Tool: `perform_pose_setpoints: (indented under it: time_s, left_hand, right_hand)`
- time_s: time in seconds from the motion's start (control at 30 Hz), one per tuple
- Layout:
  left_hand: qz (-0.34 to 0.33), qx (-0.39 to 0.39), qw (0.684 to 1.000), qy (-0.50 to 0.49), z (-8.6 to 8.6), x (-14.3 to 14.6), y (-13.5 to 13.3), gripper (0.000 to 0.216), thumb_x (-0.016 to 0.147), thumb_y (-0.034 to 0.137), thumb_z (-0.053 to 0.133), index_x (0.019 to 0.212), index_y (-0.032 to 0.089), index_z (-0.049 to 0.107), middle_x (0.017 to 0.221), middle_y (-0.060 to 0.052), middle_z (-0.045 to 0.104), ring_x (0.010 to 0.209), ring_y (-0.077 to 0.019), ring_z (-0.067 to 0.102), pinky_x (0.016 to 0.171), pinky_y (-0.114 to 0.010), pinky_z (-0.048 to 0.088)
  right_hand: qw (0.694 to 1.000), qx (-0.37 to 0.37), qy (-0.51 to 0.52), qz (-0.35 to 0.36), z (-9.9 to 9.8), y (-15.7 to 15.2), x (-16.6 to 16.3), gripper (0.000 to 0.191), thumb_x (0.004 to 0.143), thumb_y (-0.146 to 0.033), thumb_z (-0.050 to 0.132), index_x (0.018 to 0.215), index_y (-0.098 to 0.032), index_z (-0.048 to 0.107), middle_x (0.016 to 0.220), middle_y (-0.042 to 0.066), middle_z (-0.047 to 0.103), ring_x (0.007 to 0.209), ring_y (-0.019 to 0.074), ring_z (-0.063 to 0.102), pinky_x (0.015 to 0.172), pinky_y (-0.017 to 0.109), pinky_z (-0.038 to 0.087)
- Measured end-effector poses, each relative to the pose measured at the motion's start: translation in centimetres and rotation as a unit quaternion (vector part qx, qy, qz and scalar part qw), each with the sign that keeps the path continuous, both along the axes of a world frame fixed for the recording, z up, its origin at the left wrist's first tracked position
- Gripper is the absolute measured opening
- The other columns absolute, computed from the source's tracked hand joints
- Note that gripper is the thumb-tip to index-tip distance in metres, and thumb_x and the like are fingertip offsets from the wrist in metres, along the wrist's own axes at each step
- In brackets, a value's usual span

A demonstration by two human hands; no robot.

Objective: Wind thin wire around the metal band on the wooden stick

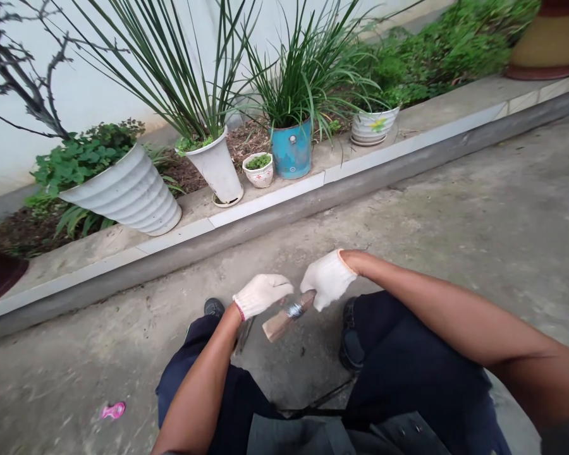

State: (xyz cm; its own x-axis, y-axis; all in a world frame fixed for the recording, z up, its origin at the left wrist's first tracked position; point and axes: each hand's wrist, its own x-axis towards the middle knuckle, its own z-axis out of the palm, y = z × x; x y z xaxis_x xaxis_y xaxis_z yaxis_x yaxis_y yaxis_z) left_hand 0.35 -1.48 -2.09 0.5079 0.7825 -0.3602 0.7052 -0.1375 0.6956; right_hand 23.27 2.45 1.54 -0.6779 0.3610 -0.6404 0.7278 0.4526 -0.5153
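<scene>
A short tan wooden piece (277, 325) slants between my knees, with a shiny silver band (294, 310), like wound wire, around its middle. My right hand (329, 278), in a white knit glove, is closed around its upper right end. My left hand (263, 294), gloved alike, is just above and left of the band. Its fingers point right and look pinched together; whether something thin is between them is too blurred to tell. The lower left end of the piece sticks out free below my left hand.
Beyond my feet runs a low tiled ledge (265, 203) with a ribbed white pot (128, 189), a tall white pot (215, 165), a small flowered pot (260, 174) and a blue bucket (291, 150), all planted. A pink object (114, 411) lies on the concrete at left.
</scene>
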Motion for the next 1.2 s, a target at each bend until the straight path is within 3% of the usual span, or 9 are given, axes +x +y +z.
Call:
perform_pose_setpoints:
  time_s: [0.17, 0.27, 0.37, 0.43, 0.53, 0.7, 0.9, 1.03, 1.2]
  left_hand:
    - [0.071, -0.047, 0.995, -0.045, -0.3, 0.5, 0.2, 0.042, 0.1, 0.047, 0.048, 0.079, 0.016, 0.068, 0.074, -0.005, 0.069, 0.064, -0.0152, 0.061, 0.06, -0.026, 0.044]
    - [0.099, -0.017, 0.994, -0.05, -0.9, 1.0, 0.2, 0.042, 0.102, 0.046, 0.044, 0.082, 0.017, 0.067, 0.078, -0.005, 0.071, 0.065, -0.0146, 0.063, 0.062, -0.025, 0.047]
    - [0.114, -0.039, 0.991, -0.056, -1.4, 1.7, 0.0, 0.031, 0.101, 0.039, 0.044, 0.101, 0.018, 0.068, 0.084, -0.002, 0.072, 0.065, -0.0133, 0.063, 0.062, -0.024, 0.048]
    - [0.112, -0.062, 0.991, -0.046, -1.7, 2.0, -0.2, 0.031, 0.101, 0.036, 0.043, 0.111, 0.019, 0.067, 0.084, -0.001, 0.072, 0.063, -0.0131, 0.063, 0.061, -0.023, 0.047]
    - [0.073, -0.032, 0.997, 0.003, -1.8, 2.0, 0.0, 0.032, 0.101, 0.034, 0.041, 0.106, 0.02, 0.069, 0.084, -0.001, 0.073, 0.065, -0.0141, 0.064, 0.065, -0.025, 0.047]
    - [0.007, 0.109, 0.987, 0.118, -0.8, 0.9, 0.8, 0.035, 0.103, 0.037, 0.043, 0.089, 0.021, 0.071, 0.083, -0.003, 0.071, 0.078, -0.0183, 0.063, 0.073, -0.027, 0.043]
    - [0.003, 0.064, 0.994, 0.093, 0.7, 0.2, 0.5, 0.027, 0.095, 0.04, 0.057, 0.083, 0.021, 0.073, 0.079, 0.001, 0.069, 0.076, -0.0159, 0.059, 0.066, -0.024, 0.04]
    - [0.027, -0.022, 0.999, 0.035, 0.1, -0.3, 0.3, 0.037, 0.093, 0.052, 0.059, 0.077, 0.019, 0.069, 0.071, 0.002, 0.066, 0.066, -0.0148, 0.057, 0.059, -0.024, 0.04]
    - [0.094, -0.046, 0.994, -0.044, -1.7, 0.3, 0.3, 0.046, 0.1, 0.054, 0.045, 0.084, 0.018, 0.067, 0.078, -0.004, 0.072, 0.065, -0.0158, 0.063, 0.066, -0.026, 0.047]
  right_hand:
    - [0.993, -0.016, 0.069, -0.096, 1.4, 1.2, 0.8, 0.029, 0.087, -0.044, 0.06, 0.1, -0.019, 0.069, 0.076, 0.001, 0.07, 0.059, 0.0126, 0.062, 0.054, 0.022, 0.043]
    - [0.98, 0.094, 0.074, -0.159, 1.1, 2.2, 0.5, 0.032, 0.09, -0.047, 0.058, 0.096, -0.019, 0.07, 0.078, 0.005, 0.072, 0.062, 0.0154, 0.064, 0.056, 0.024, 0.042]
    - [0.955, 0.246, 0.024, -0.162, 0.1, 3.1, 0.0, 0.034, 0.093, -0.049, 0.057, 0.099, -0.02, 0.073, 0.09, 0.011, 0.076, 0.08, 0.0235, 0.071, 0.065, 0.028, 0.045]
    - [0.941, 0.292, -0.011, -0.168, -0.7, 3.3, -0.4, 0.034, 0.096, -0.045, 0.055, 0.108, -0.02, 0.074, 0.1, 0.015, 0.077, 0.091, 0.0285, 0.074, 0.072, 0.031, 0.049]
    - [0.935, 0.307, -0.072, -0.162, -1.3, 3.1, -1.1, 0.033, 0.097, -0.029, 0.054, 0.118, -0.015, 0.076, 0.107, 0.02, 0.077, 0.101, 0.0323, 0.075, 0.082, 0.036, 0.054]
    - [0.949, 0.255, -0.171, -0.069, -1.5, 2.0, -2.0, 0.035, 0.084, -0.013, 0.066, 0.117, -0.01, 0.079, 0.111, 0.024, 0.077, 0.108, 0.0356, 0.074, 0.088, 0.041, 0.055]
    - [0.982, 0.133, -0.102, 0.091, -1.2, 1.1, -0.7, 0.025, 0.077, -0.028, 0.073, 0.098, -0.016, 0.08, 0.087, 0.012, 0.077, 0.083, 0.0263, 0.073, 0.076, 0.035, 0.053]
    - [0.998, -0.041, -0.027, 0.035, 0.2, 1.0, 0.9, 0.024, 0.077, -0.037, 0.071, 0.091, -0.018, 0.072, 0.064, 0.0, 0.066, 0.058, 0.016, 0.062, 0.058, 0.026, 0.045]
    - [0.986, -0.027, 0.102, -0.133, 1.2, 1.8, 1.3, 0.024, 0.083, -0.04, 0.065, 0.093, -0.019, 0.066, 0.068, -0.001, 0.066, 0.055, 0.0125, 0.059, 0.052, 0.022, 0.041]
